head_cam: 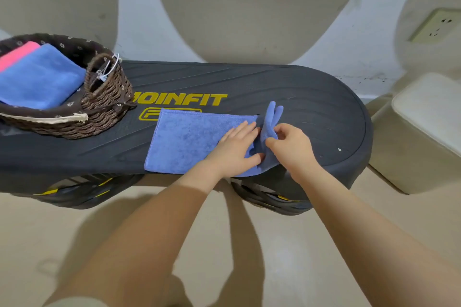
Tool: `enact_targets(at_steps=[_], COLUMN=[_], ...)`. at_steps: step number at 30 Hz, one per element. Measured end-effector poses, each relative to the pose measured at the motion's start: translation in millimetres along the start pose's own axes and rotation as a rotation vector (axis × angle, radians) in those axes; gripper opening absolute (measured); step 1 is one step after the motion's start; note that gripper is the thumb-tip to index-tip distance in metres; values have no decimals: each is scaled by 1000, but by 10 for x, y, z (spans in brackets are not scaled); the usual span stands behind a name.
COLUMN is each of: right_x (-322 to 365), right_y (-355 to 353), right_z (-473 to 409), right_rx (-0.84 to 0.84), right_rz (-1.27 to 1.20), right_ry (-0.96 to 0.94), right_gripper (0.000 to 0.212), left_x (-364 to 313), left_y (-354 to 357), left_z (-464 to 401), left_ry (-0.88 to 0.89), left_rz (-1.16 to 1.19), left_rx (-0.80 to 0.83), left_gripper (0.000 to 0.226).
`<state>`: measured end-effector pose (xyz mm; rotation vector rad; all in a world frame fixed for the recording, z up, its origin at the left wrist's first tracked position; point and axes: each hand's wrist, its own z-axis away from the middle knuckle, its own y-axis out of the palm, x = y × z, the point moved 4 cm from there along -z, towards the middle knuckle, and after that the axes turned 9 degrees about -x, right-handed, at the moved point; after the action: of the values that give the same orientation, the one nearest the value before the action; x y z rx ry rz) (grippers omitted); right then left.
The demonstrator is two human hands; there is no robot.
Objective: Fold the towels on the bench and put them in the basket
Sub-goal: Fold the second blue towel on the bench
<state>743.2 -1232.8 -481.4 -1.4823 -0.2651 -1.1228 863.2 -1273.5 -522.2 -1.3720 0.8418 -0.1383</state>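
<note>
L hand (237,147) flat, fingers straight on fuzzy blue towel (189,142); R hand (289,144) pinching bunched edge.

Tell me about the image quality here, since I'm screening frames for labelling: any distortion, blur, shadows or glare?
Head view: wide-angle bending curves the bench edge; the right hand and the lifted corner of the towel look slightly soft; soft arm shadows fall on the floor; mild sheen on the yellow shapes up top, no harsh glare.

Blue towel (192,139) flat on worktop (311,97), right end raised; basket (107,99) holds folded blue towel (40,77) and pink towel (17,53).
</note>
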Motion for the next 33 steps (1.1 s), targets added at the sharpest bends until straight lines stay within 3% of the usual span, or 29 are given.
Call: enact_targets(at_steps=[4,6,9,12,15,18,21,23,27,30,33], right_x=[391,504,628,651,624,678,722,683,437,329,318], right_y=[294,520,813,1074,1219,1167,1042,1052,1225,1318,1332], right_z=[168,237,282,280,257,244,186,131,70,51,61], right_rx=[64,110,157,185,206,211,75,76,198,162,105], right_rz=[32,84,140,160,183,268,517,534,628,742,770], right_ry=[-154,-188,-204,-216,-189,-258,-487,-594,-519,-510,-543], right_gripper=[29,17,21,18,23,7,33,55,68,76,86], left_x=[174,371,673,776,814,841,879,904,986,1118,1203], left_y=[-369,-409,-401,-441,-438,-413,-412,-425,-532,-640,-670], left_z=[260,379,443,453,459,418,351,322,331,437,585], left_ry=[-54,-205,-427,-446,-389,-414,-384,-314,-370,-497,-607], left_rz=[47,188,542,765,632,633,592,498,389,106,-212], left_rx=[-265,-276,-285,-309,-228,-176,-158,-114,-124,-279,-198], left_gripper=[46,39,37,40,35,33,33,38,48,48,47])
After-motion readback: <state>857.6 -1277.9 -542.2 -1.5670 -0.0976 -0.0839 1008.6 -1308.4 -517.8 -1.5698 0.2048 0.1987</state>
